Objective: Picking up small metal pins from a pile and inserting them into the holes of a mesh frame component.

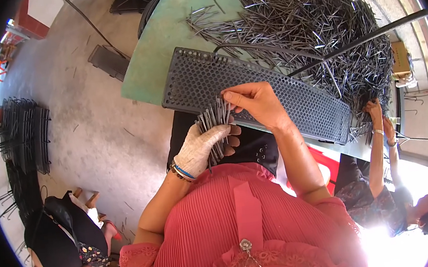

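Observation:
My left hand [200,147], in a pale knitted glove, is closed around a bundle of thin dark grey sticks [214,118] in front of my chest. The sticks stand roughly upright, their tops fanned out above the thumb. My bare right hand [254,102] pinches with thumb and forefinger at the upper right of the bundle. What lies between those fingertips seems to be the end of a stick. Just beyond both hands lies a long black perforated tray [292,96], full of round holes, with a bent metal rod handle [267,49].
A big heap of similar dark sticks [311,18] covers the far part of the green table [160,46]. At right a co-worker's hands [373,112] reach into the heap. Another person [65,233] sits at lower left. Black perforated trays [25,129] are stacked on the floor at left.

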`<state>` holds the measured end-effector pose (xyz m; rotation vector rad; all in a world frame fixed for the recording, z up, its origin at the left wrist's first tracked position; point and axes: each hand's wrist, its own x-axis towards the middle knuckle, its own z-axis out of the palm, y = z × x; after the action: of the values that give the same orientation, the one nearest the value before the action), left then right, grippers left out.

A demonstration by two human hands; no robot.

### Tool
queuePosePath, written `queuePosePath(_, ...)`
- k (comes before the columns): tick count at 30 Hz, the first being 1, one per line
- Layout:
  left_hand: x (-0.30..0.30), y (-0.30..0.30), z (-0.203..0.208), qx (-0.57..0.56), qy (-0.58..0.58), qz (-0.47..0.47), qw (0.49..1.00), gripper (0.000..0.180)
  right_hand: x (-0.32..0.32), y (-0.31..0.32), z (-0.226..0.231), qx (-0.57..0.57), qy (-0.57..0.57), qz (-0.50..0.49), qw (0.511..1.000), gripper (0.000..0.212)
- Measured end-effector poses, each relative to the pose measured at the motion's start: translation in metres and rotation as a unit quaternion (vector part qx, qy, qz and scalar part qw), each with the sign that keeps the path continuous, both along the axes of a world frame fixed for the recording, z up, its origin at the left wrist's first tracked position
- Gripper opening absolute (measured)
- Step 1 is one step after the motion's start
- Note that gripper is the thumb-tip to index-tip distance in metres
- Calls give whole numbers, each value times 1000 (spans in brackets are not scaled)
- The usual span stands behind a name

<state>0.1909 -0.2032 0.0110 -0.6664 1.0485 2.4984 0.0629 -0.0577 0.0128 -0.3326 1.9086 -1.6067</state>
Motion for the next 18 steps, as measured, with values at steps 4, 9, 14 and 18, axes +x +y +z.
queuePosePath(4,-3,-1,3,-9,0,-4,1000,29,-9,5,5,-46,17,-23,999,21)
queuePosePath(9,-3,0,-1,31,-12,-31,999,28,-34,-2,13,-85,228,-169,955,15)
queuePosePath(14,0,6,-13,24,-49,-45,998,28,-53,-11,-6,-2,437,-163,885,15)
queuePosePath(18,-2,4,-3,52,-61,-44,996,25,-51,-11,-11,10,461,-165,872,14)
